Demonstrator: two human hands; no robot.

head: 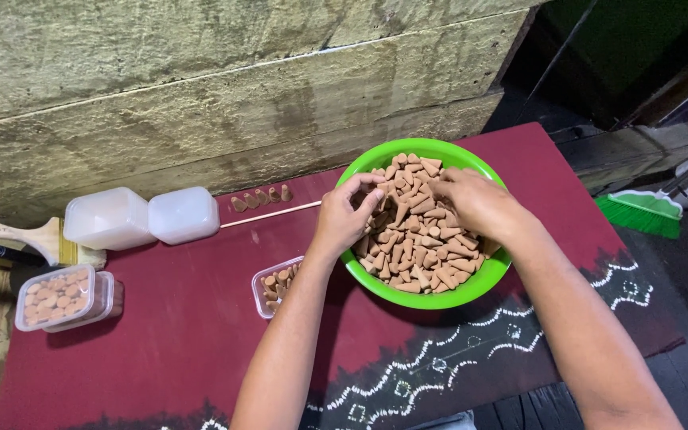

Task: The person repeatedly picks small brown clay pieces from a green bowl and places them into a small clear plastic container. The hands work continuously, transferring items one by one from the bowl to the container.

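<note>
Item: round bright-green plastic bowl [407, 295], heaped with small tan cone-shaped pieces [419, 231], set on a maroon patterned cloth [184, 318].

Left hand [344, 219]: placed at the bowl's 9 o'clock rim, fingers curled together over a few cones.

Right hand [475, 203]: laid on the heap toward 2 o'clock, fingertips pressed down among cones; whether any is pinched cannot be told.

Small clear rectangular tub [274, 285], partly filled, is found at 8 o'clock, just beside the bowl.

Handling, as judged: cones are best lifted few at a time, lightly, tips unbroken.

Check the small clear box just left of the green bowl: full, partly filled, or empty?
Partly filled. The clear box holds a few brown cones; the left hand hides its right side.
</note>
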